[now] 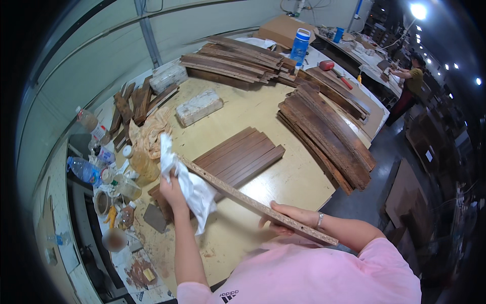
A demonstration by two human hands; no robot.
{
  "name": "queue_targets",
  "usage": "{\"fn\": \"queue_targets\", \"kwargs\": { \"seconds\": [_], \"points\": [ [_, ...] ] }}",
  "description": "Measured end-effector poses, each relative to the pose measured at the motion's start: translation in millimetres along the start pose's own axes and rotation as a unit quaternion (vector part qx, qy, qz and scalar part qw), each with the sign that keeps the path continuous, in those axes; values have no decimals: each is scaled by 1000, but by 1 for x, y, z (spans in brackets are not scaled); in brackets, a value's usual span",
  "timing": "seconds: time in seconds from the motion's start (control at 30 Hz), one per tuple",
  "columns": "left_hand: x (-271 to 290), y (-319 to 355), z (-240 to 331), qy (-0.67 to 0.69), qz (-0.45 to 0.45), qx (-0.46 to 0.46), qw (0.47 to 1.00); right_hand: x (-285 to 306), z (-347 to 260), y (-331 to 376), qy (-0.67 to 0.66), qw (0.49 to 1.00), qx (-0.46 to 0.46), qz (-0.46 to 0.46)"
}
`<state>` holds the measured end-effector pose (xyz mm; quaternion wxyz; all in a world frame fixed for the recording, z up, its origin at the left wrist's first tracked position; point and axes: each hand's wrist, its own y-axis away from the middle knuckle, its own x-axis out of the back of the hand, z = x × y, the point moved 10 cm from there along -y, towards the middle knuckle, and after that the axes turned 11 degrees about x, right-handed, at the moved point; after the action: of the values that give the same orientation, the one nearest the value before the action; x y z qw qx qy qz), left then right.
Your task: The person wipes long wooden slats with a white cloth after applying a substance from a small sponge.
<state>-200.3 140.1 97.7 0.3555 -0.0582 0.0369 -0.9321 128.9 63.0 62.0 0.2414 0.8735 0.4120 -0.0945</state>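
A long narrow particleboard strip (244, 196) slants across in front of me, its speckled raw edge facing up. My right hand (296, 215) grips it close to the near right end, thumb on one side and fingers on the other. Bunched in my left hand (174, 193) is a white cloth (196, 191), which lies against the strip's far left end and hangs down beside it. Several brown finished strips (238, 154) lie side by side on the yellowish tabletop (248, 111) just beyond the board. Part of this group is hidden behind the cloth and strip.
Dark wooden boards are piled at the back (238, 58) and right (324, 131). A whitish block (199, 107), a blue bottle (300, 48) and a red mallet (327, 65) are on the table. Bottles (142, 164) and a crumpled tan cloth (151, 133) line the left. Another person (412, 83) works at the far right.
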Motion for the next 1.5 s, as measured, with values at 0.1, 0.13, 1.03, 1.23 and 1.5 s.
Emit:
{"fn": "queue_targets", "kwargs": {
  "seconds": [0.1,0.13,1.03,1.23,1.5],
  "points": [
    [-17,57,25,-51,-57,-28,997,45,-52,29,239,952,113,152],
    [-31,79,23,-19,-110,-36,993,73,-61,41,336,907,134,214],
    [-75,195,-101,-83,-292,88,949,52,-75,-83,729,522,387,214],
    [-77,194,-82,-128,-286,15,950,49,-73,-75,743,503,380,223],
    [-53,182,-62,-55,-214,64,973,60,-54,-94,747,585,292,123]
  ]
}}
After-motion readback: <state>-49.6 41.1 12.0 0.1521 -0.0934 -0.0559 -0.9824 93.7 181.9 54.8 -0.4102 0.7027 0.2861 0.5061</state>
